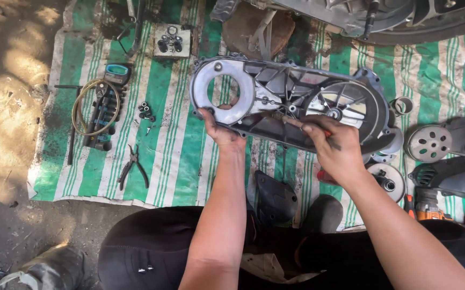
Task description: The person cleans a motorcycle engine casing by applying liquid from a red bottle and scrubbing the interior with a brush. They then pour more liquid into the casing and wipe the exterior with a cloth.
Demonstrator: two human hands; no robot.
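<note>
A: Okay, centre first. We have a long grey metal engine cover (291,104) lying inner side up on the green striped mat (162,156), right in front of us, below the scooter's engine (350,16).

B: Grips?

A: Our left hand (219,129) is closed over the cover's near rim by the big round opening, thumb on top. Our right hand (332,142) is closed around a thin tool with a red handle (326,133), its tip pointing into the middle of the cover.

B: Handling?

A: We judge it a cast part: stiff, fairly heavy, awkward because it's long. Probably greasy, so slippery. Best held at the rim at both ends, not by the thin inner ribs.

B: Around it?

A: Left of it, pliers (132,166), a socket set with a coiled hose (101,107), small loose rollers (146,111). Above those, a tray of small parts (172,41). Right, a round clutch part (429,143) and an orange drill (431,207). A dark plastic piece (275,198) lies by our knees.
</note>
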